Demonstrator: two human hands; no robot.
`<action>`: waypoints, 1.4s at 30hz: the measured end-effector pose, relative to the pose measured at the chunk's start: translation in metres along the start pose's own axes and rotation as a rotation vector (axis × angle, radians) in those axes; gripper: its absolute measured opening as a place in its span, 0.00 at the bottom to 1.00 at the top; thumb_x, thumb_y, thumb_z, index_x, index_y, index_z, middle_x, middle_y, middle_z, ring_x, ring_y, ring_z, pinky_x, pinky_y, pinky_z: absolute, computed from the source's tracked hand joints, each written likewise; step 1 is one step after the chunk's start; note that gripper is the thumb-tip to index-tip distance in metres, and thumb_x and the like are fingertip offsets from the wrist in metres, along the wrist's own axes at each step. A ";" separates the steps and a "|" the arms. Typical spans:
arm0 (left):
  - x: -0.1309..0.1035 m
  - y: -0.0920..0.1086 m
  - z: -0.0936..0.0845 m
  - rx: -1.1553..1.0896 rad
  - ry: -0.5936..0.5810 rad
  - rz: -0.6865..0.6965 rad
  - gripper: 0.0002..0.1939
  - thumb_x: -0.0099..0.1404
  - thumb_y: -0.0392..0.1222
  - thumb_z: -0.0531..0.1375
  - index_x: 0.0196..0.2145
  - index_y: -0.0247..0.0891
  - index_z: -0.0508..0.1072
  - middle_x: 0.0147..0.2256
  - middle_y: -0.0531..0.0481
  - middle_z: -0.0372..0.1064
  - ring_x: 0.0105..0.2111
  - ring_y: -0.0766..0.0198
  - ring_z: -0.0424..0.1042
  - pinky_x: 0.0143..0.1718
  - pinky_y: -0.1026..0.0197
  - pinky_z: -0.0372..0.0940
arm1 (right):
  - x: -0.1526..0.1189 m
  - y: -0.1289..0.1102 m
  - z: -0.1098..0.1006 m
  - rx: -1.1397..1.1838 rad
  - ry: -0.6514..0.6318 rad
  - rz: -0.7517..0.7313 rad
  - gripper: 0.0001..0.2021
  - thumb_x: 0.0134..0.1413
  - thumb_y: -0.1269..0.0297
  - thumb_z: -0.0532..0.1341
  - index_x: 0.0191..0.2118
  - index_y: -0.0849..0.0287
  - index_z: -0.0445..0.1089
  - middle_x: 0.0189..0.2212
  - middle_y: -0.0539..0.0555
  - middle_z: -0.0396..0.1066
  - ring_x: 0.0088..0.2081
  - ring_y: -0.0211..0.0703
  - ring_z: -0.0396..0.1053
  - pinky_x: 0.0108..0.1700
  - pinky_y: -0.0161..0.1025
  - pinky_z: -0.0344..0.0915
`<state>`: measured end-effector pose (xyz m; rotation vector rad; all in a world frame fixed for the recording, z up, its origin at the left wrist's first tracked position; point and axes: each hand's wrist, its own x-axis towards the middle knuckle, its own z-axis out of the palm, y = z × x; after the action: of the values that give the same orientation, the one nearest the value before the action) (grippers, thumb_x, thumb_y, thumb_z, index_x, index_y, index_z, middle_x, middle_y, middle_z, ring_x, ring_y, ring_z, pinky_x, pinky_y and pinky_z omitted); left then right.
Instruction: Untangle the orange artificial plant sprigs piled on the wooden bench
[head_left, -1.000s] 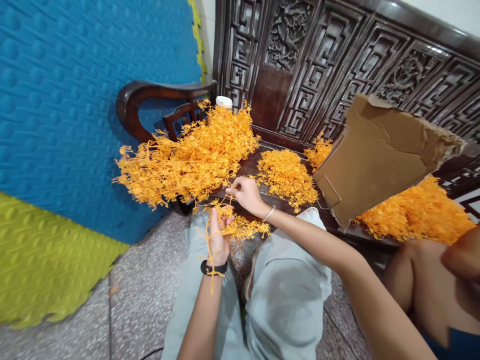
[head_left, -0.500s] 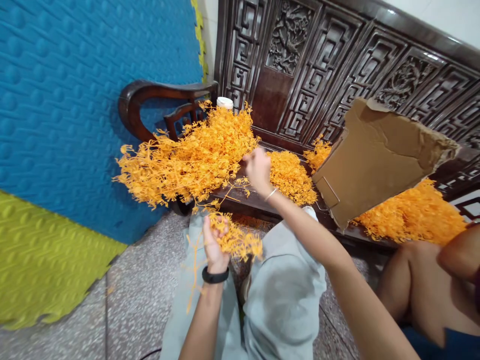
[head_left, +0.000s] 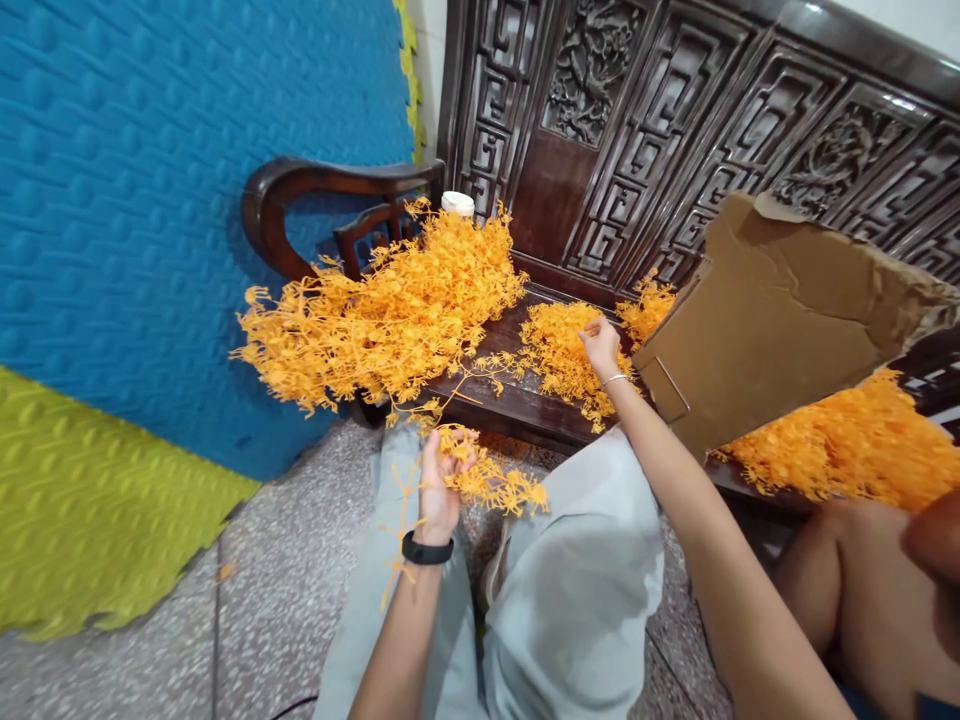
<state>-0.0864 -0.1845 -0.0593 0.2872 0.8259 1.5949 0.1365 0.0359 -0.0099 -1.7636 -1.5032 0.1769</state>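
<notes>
Your left hand [head_left: 439, 492] is curled around orange sprigs [head_left: 501, 484], in front of the bench [head_left: 521, 408]. Your right hand [head_left: 603, 350] is at the small pile [head_left: 556, 348] on that bench; whether it grips anything, I cannot tell. The big pile [head_left: 382, 325] lies left of it, the cardboard [head_left: 795, 310] right.

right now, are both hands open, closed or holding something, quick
Left hand: closed, holding orange sprigs.
Right hand: at the small orange pile; whether open or closed cannot be told.
</notes>
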 end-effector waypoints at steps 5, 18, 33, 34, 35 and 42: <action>-0.002 -0.002 0.000 0.063 -0.134 -0.018 0.21 0.56 0.57 0.53 0.27 0.34 0.72 0.15 0.55 0.54 0.15 0.72 0.53 0.18 0.67 0.50 | -0.008 0.005 -0.007 -0.003 0.043 -0.014 0.16 0.43 0.70 0.60 0.41 0.64 0.62 0.42 0.59 0.59 0.41 0.41 0.61 0.46 0.40 0.57; 0.000 -0.013 -0.002 0.093 -0.155 -0.119 0.29 0.54 0.64 0.52 0.37 0.35 0.74 0.20 0.48 0.67 0.20 0.64 0.65 0.21 0.63 0.60 | -0.109 -0.113 -0.034 0.391 -1.257 -0.612 0.08 0.49 0.61 0.59 0.31 0.62 0.66 0.28 0.50 0.66 0.30 0.33 0.63 0.35 0.33 0.61; 0.003 -0.016 -0.001 0.075 -0.120 -0.046 0.23 0.52 0.61 0.57 0.33 0.37 0.70 0.24 0.44 0.68 0.27 0.53 0.70 0.22 0.57 0.64 | -0.131 -0.120 -0.013 0.167 -1.292 -0.882 0.04 0.46 0.73 0.62 0.29 0.64 0.65 0.28 0.49 0.61 0.29 0.32 0.59 0.33 0.31 0.58; 0.003 -0.016 -0.001 0.091 -0.127 -0.030 0.23 0.52 0.61 0.57 0.34 0.38 0.70 0.24 0.45 0.68 0.27 0.54 0.70 0.22 0.57 0.64 | -0.129 -0.119 -0.012 0.190 -1.311 -0.864 0.04 0.46 0.72 0.62 0.29 0.64 0.65 0.28 0.49 0.61 0.28 0.32 0.59 0.33 0.31 0.58; 0.002 -0.016 0.000 0.106 -0.136 -0.018 0.23 0.53 0.61 0.56 0.36 0.38 0.70 0.24 0.45 0.68 0.26 0.54 0.70 0.22 0.57 0.64 | -0.127 -0.118 -0.011 0.213 -1.328 -0.845 0.04 0.46 0.72 0.62 0.28 0.64 0.65 0.28 0.49 0.62 0.28 0.31 0.59 0.33 0.31 0.58; 0.003 -0.020 -0.002 0.204 -0.112 -0.011 0.27 0.51 0.66 0.54 0.32 0.38 0.71 0.21 0.47 0.66 0.25 0.56 0.69 0.20 0.58 0.63 | -0.121 -0.113 -0.008 0.321 -1.395 -0.721 0.05 0.45 0.71 0.63 0.28 0.64 0.65 0.26 0.47 0.63 0.28 0.31 0.61 0.32 0.31 0.59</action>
<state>-0.0736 -0.1829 -0.0745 0.5129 0.9025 1.4713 0.0189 -0.0768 0.0222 -0.5920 -2.7045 1.3616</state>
